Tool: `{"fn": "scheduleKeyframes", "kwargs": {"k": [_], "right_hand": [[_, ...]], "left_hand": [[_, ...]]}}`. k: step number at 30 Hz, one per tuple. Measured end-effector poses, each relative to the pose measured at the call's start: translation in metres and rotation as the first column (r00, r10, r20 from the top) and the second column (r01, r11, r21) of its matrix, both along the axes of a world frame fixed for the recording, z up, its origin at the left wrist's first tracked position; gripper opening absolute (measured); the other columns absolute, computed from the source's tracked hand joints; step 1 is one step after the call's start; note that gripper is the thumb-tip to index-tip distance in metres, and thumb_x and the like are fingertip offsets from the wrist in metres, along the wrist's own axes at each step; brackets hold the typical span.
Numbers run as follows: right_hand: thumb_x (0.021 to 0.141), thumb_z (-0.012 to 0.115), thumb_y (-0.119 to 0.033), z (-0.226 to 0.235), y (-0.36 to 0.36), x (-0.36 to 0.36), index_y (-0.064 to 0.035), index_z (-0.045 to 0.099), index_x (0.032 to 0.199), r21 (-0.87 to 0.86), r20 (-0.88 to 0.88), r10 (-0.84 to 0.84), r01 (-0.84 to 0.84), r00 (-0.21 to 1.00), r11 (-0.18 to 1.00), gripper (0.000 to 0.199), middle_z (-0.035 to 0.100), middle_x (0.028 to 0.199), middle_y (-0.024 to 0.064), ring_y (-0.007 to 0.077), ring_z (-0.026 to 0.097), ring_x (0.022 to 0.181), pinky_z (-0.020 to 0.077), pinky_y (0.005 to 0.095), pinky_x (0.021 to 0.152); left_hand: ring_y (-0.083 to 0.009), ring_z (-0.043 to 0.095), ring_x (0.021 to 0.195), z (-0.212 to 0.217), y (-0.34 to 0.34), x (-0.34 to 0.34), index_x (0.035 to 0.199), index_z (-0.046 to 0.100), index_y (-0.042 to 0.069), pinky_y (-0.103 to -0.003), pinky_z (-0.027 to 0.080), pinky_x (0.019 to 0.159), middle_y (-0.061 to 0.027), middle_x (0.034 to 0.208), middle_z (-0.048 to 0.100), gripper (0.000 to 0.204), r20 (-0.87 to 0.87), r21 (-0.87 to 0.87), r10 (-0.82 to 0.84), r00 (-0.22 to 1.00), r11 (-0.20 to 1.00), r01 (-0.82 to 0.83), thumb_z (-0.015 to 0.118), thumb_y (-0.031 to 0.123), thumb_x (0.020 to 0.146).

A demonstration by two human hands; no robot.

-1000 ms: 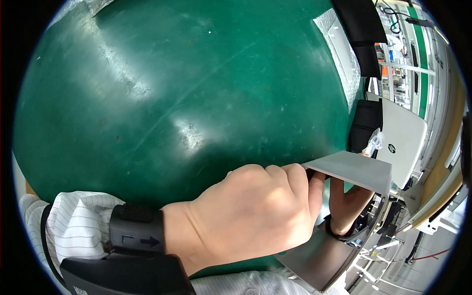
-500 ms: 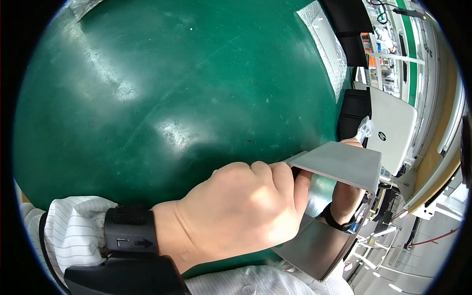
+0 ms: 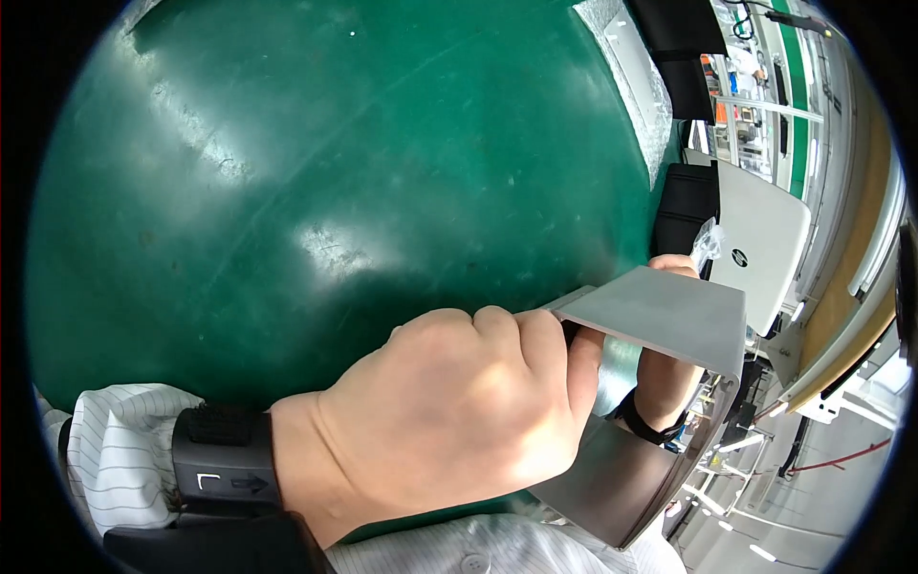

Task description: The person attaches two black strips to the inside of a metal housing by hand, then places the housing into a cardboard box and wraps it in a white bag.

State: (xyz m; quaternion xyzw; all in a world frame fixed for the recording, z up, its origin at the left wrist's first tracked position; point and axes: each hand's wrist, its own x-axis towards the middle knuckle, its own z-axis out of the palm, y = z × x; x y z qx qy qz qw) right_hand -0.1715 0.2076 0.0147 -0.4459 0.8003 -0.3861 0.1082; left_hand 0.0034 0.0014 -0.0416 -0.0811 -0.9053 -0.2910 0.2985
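Observation:
My left hand [image 3: 459, 407] is closed on the near left edge of a grey, open-sided casing [image 3: 660, 311]; its fingertips curl inside, out of sight. The casing has a flat upper panel and a lower panel, with a see-through gap between them. My right hand [image 3: 672, 264] is at the casing's far side, with a few bent fingers showing above the upper panel. Through the gap I see my right wrist with a black band. The rest of that hand is hidden behind the panel. The casing is tilted, held above the front right of the green table [image 3: 382, 143].
A silver-white padded sheet [image 3: 633, 86] lies at the right side of the table, beside several black bins [image 3: 687, 206]. A clear plastic bag [image 3: 708, 244] sits near my right fingers. Beyond stands a white laptop lid [image 3: 760, 239]. Shelving [image 3: 755, 105] is farther back.
My left hand and wrist have shifted slightly left. The casing has tilted a little, and more of my right fingers shows above its upper panel. Both hands keep their hold.

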Motion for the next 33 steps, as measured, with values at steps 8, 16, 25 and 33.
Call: {"fn": "scheduleKeyframes", "kwargs": {"k": [8,16,25,33], "right_hand": [[0.095,0.059,-0.020,0.001,-0.013,0.016,0.0004,0.061,0.098,0.041,-0.036,-0.137,0.138,0.990,0.990,0.021,0.063,0.096,0.0107,0.0285,0.057,0.100,0.0463,0.0366,0.086],[0.093,0.060,-0.012,0.000,-0.001,0.011,0.0009,0.060,0.099,0.069,-0.111,-0.098,0.106,0.989,0.992,0.014,0.062,0.099,0.0105,0.0268,0.058,0.100,0.0459,0.0358,0.087],[0.092,0.061,-0.010,0.002,-0.005,0.013,-0.0001,0.059,0.098,0.089,-0.140,-0.080,0.093,0.987,0.992,0.012,0.061,0.097,0.0098,0.0275,0.057,0.098,0.0452,0.0361,0.086],[0.090,0.063,-0.008,-0.004,-0.002,0.014,-0.0006,0.059,0.097,0.124,-0.206,-0.092,0.120,0.974,0.985,0.011,0.060,0.095,0.0093,0.0279,0.057,0.096,0.0452,0.0370,0.086]], "left_hand": [[-0.0114,0.043,0.048,0.002,-0.001,0.000,0.091,0.074,0.006,-0.023,0.038,0.038,-0.0010,0.063,0.041,0.023,0.004,0.011,-0.004,1.000,1.000,0.004,0.066,0.012,0.071],[-0.0113,0.044,0.048,0.001,0.000,-0.001,0.091,0.074,0.006,-0.023,0.039,0.038,-0.0013,0.064,0.042,0.025,-0.011,0.033,-0.005,1.000,0.999,0.005,0.065,0.012,0.069],[-0.0112,0.045,0.048,0.004,-0.001,-0.001,0.091,0.074,0.006,-0.023,0.039,0.039,-0.0012,0.064,0.042,0.026,-0.002,0.032,-0.001,1.000,0.999,0.001,0.065,0.012,0.067],[-0.0110,0.044,0.048,0.003,-0.001,0.000,0.092,0.074,0.006,-0.023,0.039,0.039,-0.0013,0.063,0.042,0.027,0.004,0.025,-0.008,1.000,1.000,0.008,0.064,0.012,0.068]]}}
